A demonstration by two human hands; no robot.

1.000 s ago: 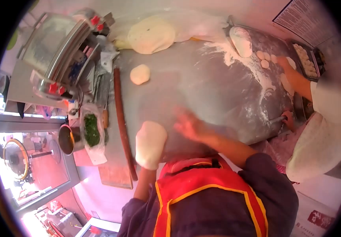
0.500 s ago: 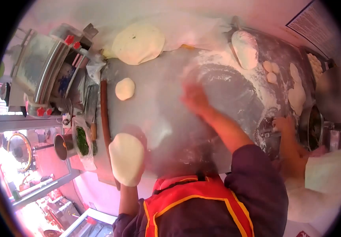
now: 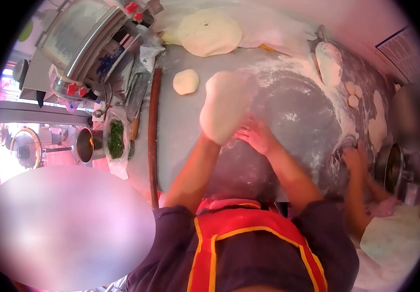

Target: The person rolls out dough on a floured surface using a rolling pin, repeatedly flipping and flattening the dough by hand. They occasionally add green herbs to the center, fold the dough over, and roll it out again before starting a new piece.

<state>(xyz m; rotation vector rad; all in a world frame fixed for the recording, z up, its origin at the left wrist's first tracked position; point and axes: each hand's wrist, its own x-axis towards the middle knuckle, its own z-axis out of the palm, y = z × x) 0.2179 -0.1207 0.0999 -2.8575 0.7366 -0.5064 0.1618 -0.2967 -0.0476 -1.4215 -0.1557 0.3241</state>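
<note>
A flattened sheet of dough (image 3: 223, 104) is draped over my left hand, over the middle of the metal table. It hides the fingers of that hand, and only the wrist and forearm show below it. Close by on the right, my right hand (image 3: 256, 135) is at the lower right edge of the dough with its fingers spread. Whether those fingers touch the dough is hard to tell. A small round piece of dough (image 3: 186, 82) lies on the table to the left.
A rolling pin (image 3: 155, 131) lies along the left edge, near a bag of greens (image 3: 116, 138) and a roller machine (image 3: 90, 44). Behind are a large dough sheet (image 3: 210, 33) and a floury dough piece (image 3: 329, 63). A co-worker's hands (image 3: 356, 158) work at the right.
My left hand has carried the dough sheet up and inward over the table. The right hand, blurred earlier, is now beside it with fingers spread. The view has shifted.
</note>
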